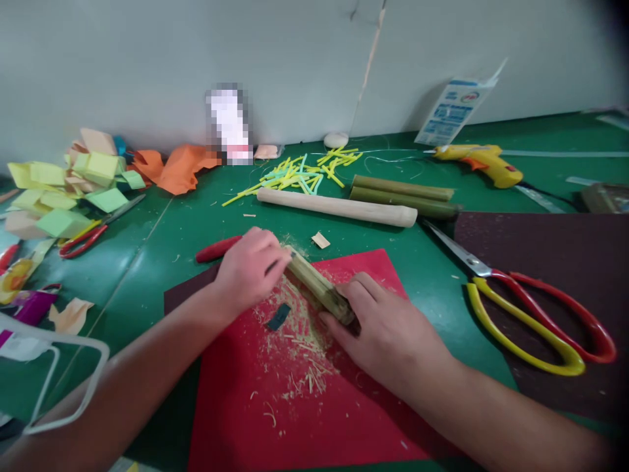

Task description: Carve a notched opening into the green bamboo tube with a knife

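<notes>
A length of green-brown bamboo (314, 280) lies slanted over a red sheet (236, 406). My right hand (381, 321) is wrapped round its near end. At the far end my left hand (253, 269) is closed, fingertips at the bamboo's tip. A small dark edge shows between those fingers; its kind is hard to make out. Fine pale shavings (304, 347) are scattered on the sheet below the bamboo. Among them lies a small dark scrap (279, 316). Just beyond my left hand is a red handle-like object (219, 249), partly hidden.
Large scissors (531, 314) with red and yellow handles lie at right. Behind are a pale peeled stick (339, 208), bamboo pieces (403, 196), cut straws (299, 174) and a yellow glue gun (481, 162). Folded papers (73, 183) and smaller scissors (91, 237) are at left.
</notes>
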`<state>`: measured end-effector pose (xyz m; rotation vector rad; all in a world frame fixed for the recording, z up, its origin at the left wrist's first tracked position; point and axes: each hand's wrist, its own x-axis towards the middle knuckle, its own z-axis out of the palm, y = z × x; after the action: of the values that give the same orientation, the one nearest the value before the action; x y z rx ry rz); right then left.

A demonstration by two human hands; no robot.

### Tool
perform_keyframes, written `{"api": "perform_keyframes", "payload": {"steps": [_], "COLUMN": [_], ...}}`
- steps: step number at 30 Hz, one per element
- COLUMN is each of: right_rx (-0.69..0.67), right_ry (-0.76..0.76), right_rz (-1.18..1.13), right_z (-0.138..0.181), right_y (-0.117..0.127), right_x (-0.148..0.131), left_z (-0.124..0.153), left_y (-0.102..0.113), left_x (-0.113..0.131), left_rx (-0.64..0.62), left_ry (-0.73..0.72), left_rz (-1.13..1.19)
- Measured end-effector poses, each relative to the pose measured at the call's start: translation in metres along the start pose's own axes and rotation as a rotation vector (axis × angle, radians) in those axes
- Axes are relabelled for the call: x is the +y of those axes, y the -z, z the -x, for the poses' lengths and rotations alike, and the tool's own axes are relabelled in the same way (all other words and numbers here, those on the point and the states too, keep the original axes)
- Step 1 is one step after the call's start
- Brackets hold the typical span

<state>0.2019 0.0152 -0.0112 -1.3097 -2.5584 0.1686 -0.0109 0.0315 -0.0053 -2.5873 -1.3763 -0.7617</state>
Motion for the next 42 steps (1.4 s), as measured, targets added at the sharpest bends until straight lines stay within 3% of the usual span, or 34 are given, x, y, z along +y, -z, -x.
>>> {"api": "perform_keyframes", "payload": {"steps": [4,8,11,15,19,22,26,30,34,37,41,42], "right_rx": [-0.004,-0.01,-0.027,-0.004,-0.012,-0.011,-0.026,-0.016,-0.025,-0.009,-0.04,-0.042], "right_ry": [0.011,0.004,-0.004,0.0,-0.002,0.001,-0.011,-0.01,-0.022,-0.013,-0.019,-0.027], "right_rz": [-0.012,-0.022,-0.016,0.001,0.004,0.003,0.008,-0.004,-0.018,-0.018,-0.016,-0.016], "right_z": [-0.0001,0.0007,0.0013,0.0016,0.0016,0.0018,0.0017,0.0014,0.0009,0.0004,0.0004,0.0005], "right_y": [-0.0004,-0.0019,-0.0019,-0.0008,-0.0002,0.0001,0.0005,-0.0002,-0.0009,-0.0005,0.0007,0.0009], "right_x": [0.0006,0.0013,0.0006,0.0,0.0001,-0.0004,-0.0012,-0.0007,-0.0001,-0.0002,-0.0011,-0.0014], "left_z": [-0.0007,0.0011,0.0014,-0.0014,-0.0034,-0.0036,-0.0029,-0.0029,-0.0029,-0.0028,-0.0028,-0.0031], "left_y": [0.0006,-0.0007,-0.0008,0.001,0.0017,0.0012,0.0009,0.0013,0.0007,0.0011,0.0026,0.0031], "left_x": [-0.0007,-0.0018,-0.0007,0.0002,0.001,0.002,0.0044,0.0036,0.0039,0.0023,0.0015,0.0009], "left_rx": [-0.059,0.014,-0.057,0.015,-0.074,-0.005,-0.101,0.01,-0.101,0.025,-0.128,-0.102], "left_ry": [-0.038,0.034,-0.026,0.015,-0.071,0.001,-0.116,0.012,-0.148,0.012,-0.105,-0.073], "left_rz": [0.028,0.008,0.029,-0.013,0.018,-0.03,0.029,-0.022,0.07,0.006,0.055,0.033]}}
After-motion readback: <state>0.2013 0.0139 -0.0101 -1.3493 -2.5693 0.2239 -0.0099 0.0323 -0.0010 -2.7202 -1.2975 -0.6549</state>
